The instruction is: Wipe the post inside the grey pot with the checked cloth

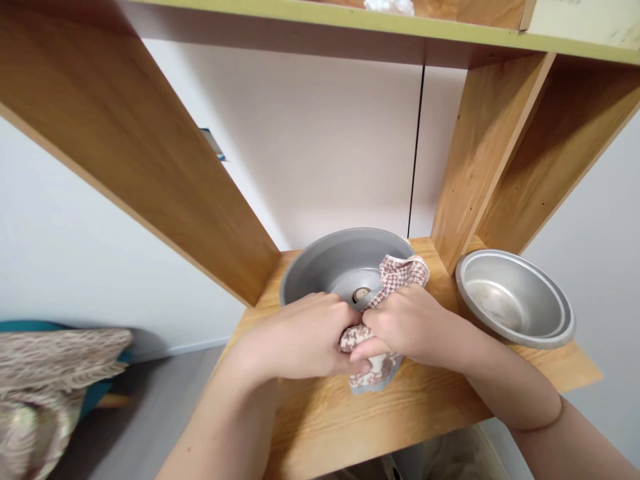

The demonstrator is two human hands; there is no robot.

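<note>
Wooden shelf point(380, 407): our left hand point(300, 337) and right hand point(415, 327) both clamp the checked cloth point(400, 273) at the grey pan point(330, 263) rim; a hard tug could tip it off the edge.

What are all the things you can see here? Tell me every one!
grey pot: one, grey, on the wooden shelf, in front of both hands.
checked cloth: one, brown and white, draped over the pot's rim and bunched in the hands.
steel bowl: one, silver, on the shelf to the right of the divider.
wooden shelf: one, light brown, with slanted dividers.
patterned fabric: one, beige, lower left, beside the floor.
left hand: one, gripping the cloth.
right hand: one, gripping the cloth at the pot's rim.
</note>
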